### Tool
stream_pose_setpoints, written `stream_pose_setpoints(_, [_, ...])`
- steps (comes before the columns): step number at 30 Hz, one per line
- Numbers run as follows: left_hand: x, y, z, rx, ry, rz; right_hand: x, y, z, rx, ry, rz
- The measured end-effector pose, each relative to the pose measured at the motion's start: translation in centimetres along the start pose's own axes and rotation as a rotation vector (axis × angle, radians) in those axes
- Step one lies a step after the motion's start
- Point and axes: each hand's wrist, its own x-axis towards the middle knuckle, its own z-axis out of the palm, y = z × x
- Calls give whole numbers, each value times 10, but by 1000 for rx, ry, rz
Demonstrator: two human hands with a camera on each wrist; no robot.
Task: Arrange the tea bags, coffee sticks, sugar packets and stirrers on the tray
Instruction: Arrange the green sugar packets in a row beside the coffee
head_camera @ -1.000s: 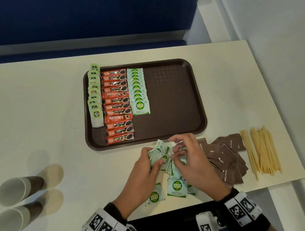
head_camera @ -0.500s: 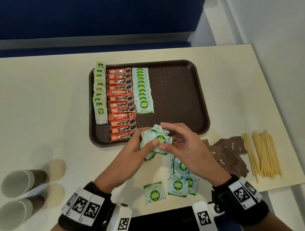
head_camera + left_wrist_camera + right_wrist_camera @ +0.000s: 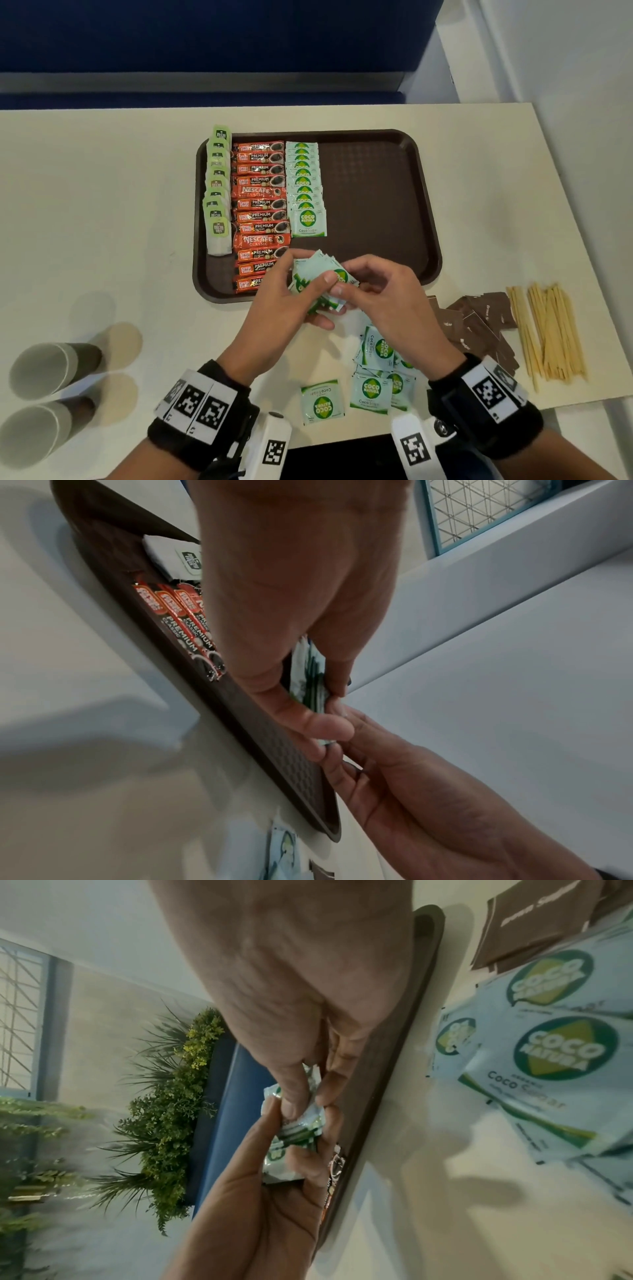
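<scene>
A brown tray (image 3: 383,192) holds a column of green tea bags (image 3: 217,192), a column of red coffee sticks (image 3: 261,216) and a column of white-green sugar packets (image 3: 305,192). Over the tray's near edge, my left hand (image 3: 287,291) and right hand (image 3: 373,291) together hold a small stack of white-green sugar packets (image 3: 318,277), pinched between thumbs and fingers (image 3: 298,1123). More such packets (image 3: 373,383) lie loose on the table near me. Brown sugar packets (image 3: 479,325) and wooden stirrers (image 3: 548,332) lie to the right.
Two paper cups (image 3: 44,397) lie on their sides at the near left of the cream table (image 3: 102,205). The tray's right half is bare. The table's right edge runs just past the stirrers. A blue bench sits behind the table.
Both hands have lifted the stack of sugar packets from the table and carried it forward over the tray's near edge. The loose packets stay on the table.
</scene>
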Motion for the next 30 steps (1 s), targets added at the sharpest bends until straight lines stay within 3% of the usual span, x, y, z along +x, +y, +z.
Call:
stream_pose_setpoints(7, [-8,-4,-5,-50,20,-46,-6,5,-8,107,-52,100])
stream_pose_setpoints(11, [-10,-2,-7,-52,114,31,2,9,-5,278,5,231])
stream_pose_setpoints(16, [-8,2,-14,-64,222,109,16,6,-2,412,-64,309])
stream_pose_setpoints(20, [-2,5,-24,-83,330,144,40,3,-1,298,27,211])
stream_pose_setpoints(23, [5,9,-36,-63,404,158,67,0,-2,84,116,121])
stream_pose_setpoints(30, [22,22,-48,-35,436,165,117,7,14,-237,59,35])
